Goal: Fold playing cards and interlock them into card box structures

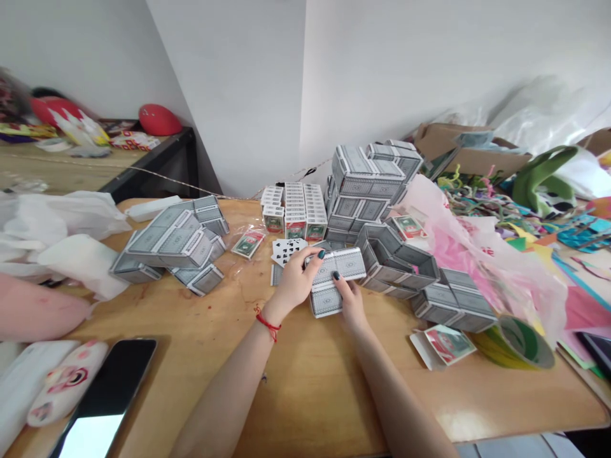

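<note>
Both my hands grip a block folded from grey-backed playing cards (351,262) over the middle of the table. My left hand (298,277) holds its upper left, thumb on top. Lower down, my right hand (352,302) has its thumb on the front face; its other fingers are hidden behind. Just left of the block lie loose playing cards (285,250). Touching or close behind on the right is a hollow card structure (396,261), and beyond it rises a stack of card blocks (365,175). Several card boxes (294,210) stand in rows behind my hands.
More card blocks (172,238) sit at left, near a boxed deck (249,243). A phone (107,394) lies front left. At right are an opened card box (449,345), a tape roll (518,343) and pink plastic (506,270). Another person's arm (38,308) reaches in from the left.
</note>
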Tool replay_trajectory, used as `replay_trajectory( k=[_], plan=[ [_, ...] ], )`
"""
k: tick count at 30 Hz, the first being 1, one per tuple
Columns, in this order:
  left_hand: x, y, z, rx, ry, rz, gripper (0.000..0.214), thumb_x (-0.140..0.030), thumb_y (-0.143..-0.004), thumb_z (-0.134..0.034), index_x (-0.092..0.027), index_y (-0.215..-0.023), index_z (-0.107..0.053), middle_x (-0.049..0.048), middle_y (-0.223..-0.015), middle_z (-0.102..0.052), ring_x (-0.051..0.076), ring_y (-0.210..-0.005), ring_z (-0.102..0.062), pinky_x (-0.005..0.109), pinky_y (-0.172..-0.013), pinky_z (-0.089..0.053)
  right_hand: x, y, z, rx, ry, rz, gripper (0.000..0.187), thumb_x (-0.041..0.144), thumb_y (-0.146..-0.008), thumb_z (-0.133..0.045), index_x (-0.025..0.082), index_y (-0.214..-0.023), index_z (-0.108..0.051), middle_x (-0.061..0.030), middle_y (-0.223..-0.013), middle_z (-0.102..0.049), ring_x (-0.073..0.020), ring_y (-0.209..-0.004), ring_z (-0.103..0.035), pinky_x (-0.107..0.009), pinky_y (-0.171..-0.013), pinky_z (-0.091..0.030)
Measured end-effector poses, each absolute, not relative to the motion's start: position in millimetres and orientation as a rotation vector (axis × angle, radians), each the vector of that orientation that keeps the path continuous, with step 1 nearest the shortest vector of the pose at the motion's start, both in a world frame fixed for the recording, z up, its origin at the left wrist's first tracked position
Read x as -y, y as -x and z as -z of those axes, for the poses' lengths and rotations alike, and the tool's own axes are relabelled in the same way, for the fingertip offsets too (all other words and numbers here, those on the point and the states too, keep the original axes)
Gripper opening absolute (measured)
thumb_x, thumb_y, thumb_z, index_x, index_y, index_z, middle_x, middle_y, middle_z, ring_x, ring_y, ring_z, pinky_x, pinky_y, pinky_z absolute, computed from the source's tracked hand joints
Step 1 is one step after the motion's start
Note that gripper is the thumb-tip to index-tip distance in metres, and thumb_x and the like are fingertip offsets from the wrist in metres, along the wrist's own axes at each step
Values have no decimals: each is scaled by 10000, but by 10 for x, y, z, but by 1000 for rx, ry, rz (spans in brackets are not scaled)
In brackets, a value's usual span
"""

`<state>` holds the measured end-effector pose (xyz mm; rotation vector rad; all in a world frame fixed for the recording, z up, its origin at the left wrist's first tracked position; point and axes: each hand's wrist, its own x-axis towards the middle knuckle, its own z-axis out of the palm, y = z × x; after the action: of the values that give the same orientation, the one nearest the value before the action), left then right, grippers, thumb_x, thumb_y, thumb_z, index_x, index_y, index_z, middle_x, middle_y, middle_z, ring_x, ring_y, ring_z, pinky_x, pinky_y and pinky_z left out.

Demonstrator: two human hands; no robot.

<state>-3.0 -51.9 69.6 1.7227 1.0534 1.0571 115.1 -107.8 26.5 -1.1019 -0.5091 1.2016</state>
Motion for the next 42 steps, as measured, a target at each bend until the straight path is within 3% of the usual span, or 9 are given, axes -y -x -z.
replay_trajectory(
  k=[6, 12, 18, 24, 32, 38, 40, 42],
  plan=[
    [448, 133, -760, -992, -1719, -958, 340, -429, -855, -417, -180, -977, -613, 56, -1005, -628, 191, -947, -545, 303, -846, -412, 1076, -1130, -254, 523, 1081, -1254, 496, 392, -627, -715, 160, -1049, -597, -91, -1010, -671, -264, -949, -619, -390, -826, -484],
    [372, 344, -726, -951, -1627, -739, 376, -461, -830, -440, -165, -969, -624, 37, -923, -641, 166, -832, -560, 266, -720, -431, 1039, -1316, -295, 616, 1065, -1115, 613, 360, -635, -706, 287, -1202, -486, -26, -1107, -632, -203, -1017, -576, -357, -870, -437],
    [382, 288, -629, -929, -1548, -721, 336, -397, -751, -568, -170, -991, -634, 50, -1009, -639, 168, -911, -568, 254, -750, -442, 1032, -1395, -248, 749, 1198, -1096, 349, 451, -683, -631, 219, -943, -623, -9, -932, -654, -182, -833, -583, -272, -707, -445],
    [403, 202, -608, -1058, -1467, -738, 364, -442, -689, -617, -148, -898, -669, 36, -797, -658, 146, -706, -573, 230, -574, -422, 1014, -1400, -176, 778, 1265, -971, 324, 471, -680, -622, 205, -865, -634, -8, -838, -645, -179, -790, -557, -266, -696, -425],
    [392, 190, -554, -995, -1372, -733, 353, -418, -676, -637, -146, -896, -683, 54, -863, -679, 173, -778, -598, 269, -659, -446, 1052, -1407, -262, 785, 1195, -1014, 189, 389, -691, -639, 216, -765, -622, 15, -776, -633, -155, -732, -552, -254, -672, -410],
    [352, 153, -356, -863, -1479, -794, 176, -303, -683, -620, -173, -756, -712, 61, -934, -688, 223, -1072, -544, 357, -956, -363, 1040, -1440, -299, 970, 1227, -1058, 126, 338, -690, -647, 220, -722, -677, -6, -853, -679, -201, -915, -577, -301, -827, -391],
    [353, 163, -318, -864, -1518, -774, 205, -311, -710, -595, -167, -795, -713, 59, -884, -690, 221, -1038, -559, 348, -920, -384, 1021, -1459, -278, 1008, 1312, -1086, 174, 361, -667, -663, 203, -732, -695, -17, -818, -681, -194, -829, -581, -298, -768, -400],
    [358, 177, -299, -920, -1516, -711, 263, -347, -722, -582, -147, -837, -708, 54, -815, -685, 204, -870, -603, 310, -770, -435, 1007, -1477, -260, 996, 1395, -1133, 242, 394, -648, -672, 181, -758, -706, -28, -787, -680, -177, -735, -568, -285, -692, -398]
  ],
)
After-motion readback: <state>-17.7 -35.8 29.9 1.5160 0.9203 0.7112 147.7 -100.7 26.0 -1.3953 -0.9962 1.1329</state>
